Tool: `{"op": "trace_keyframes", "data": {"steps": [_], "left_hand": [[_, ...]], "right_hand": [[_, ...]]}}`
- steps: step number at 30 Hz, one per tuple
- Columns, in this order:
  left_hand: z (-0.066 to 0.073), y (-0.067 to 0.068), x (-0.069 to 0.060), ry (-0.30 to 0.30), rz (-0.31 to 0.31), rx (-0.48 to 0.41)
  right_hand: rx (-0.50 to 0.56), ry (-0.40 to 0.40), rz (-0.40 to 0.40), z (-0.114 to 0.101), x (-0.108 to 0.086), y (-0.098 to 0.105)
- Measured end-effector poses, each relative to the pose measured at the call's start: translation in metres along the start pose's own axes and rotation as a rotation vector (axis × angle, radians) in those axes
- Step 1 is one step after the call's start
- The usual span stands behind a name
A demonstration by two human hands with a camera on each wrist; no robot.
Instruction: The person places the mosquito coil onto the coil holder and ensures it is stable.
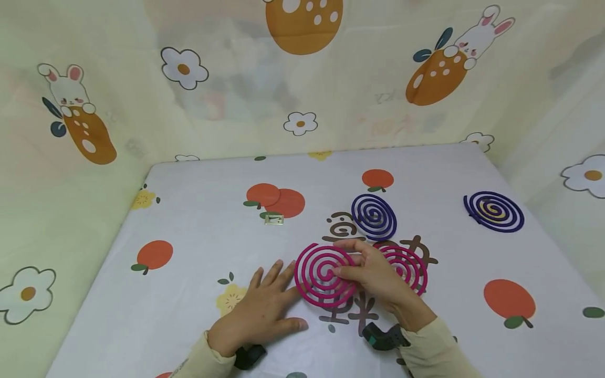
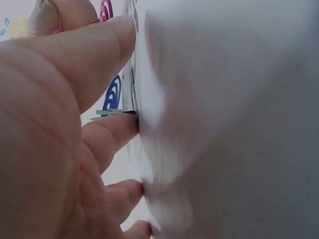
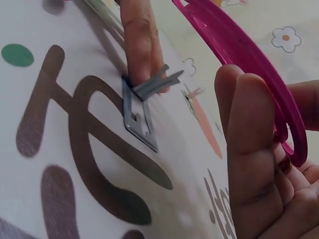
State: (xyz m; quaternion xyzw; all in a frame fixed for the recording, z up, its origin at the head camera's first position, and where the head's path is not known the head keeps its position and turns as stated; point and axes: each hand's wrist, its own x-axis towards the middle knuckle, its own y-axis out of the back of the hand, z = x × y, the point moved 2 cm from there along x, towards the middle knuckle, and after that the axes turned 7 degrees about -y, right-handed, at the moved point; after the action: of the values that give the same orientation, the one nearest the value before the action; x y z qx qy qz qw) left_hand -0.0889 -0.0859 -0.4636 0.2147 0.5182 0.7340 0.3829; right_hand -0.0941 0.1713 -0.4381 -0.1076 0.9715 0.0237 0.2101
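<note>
My right hand [image 1: 380, 273] pinches a pink mosquito coil [image 1: 328, 272] and holds it tilted above the table. My left hand [image 1: 264, 312] lies palm down to the left of it, fingers spread and fairly straight. In the right wrist view, a finger of that hand touches the base of a small metal coil stand [image 3: 158, 84], whose prongs stick up; the raised coil hides this stand in the head view. The left wrist view shows the same stand [image 2: 102, 113] edge-on at the fingertip. A second pink coil [image 1: 399, 271] lies partly behind my right hand.
A dark blue coil [image 1: 373, 216] lies beyond my right hand, and another dark blue coil [image 1: 493, 209] is at the far right. Another small metal stand [image 1: 274, 219] lies flat beyond my left hand. Printed cloth walls [image 1: 236, 105] rise behind and beside the table.
</note>
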Motion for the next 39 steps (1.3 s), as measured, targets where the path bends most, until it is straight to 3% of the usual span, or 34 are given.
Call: {"op": "trace_keyframes", "data": {"steps": [9, 21, 39], "left_hand": [[0.003, -0.004, -0.001, 0.016, -0.001, 0.018], [0.006, -0.002, -0.002, 0.039, -0.024, -0.008], [0.005, -0.003, -0.003, 0.039, -0.047, 0.003]], "right_hand": [[0.058, -0.011, -0.054, 0.008, 0.01, -0.008], [0.111, -0.041, -0.062, 0.014, 0.021, -0.016], [0.106, -0.04, -0.104, 0.017, 0.027, -0.019]]}}
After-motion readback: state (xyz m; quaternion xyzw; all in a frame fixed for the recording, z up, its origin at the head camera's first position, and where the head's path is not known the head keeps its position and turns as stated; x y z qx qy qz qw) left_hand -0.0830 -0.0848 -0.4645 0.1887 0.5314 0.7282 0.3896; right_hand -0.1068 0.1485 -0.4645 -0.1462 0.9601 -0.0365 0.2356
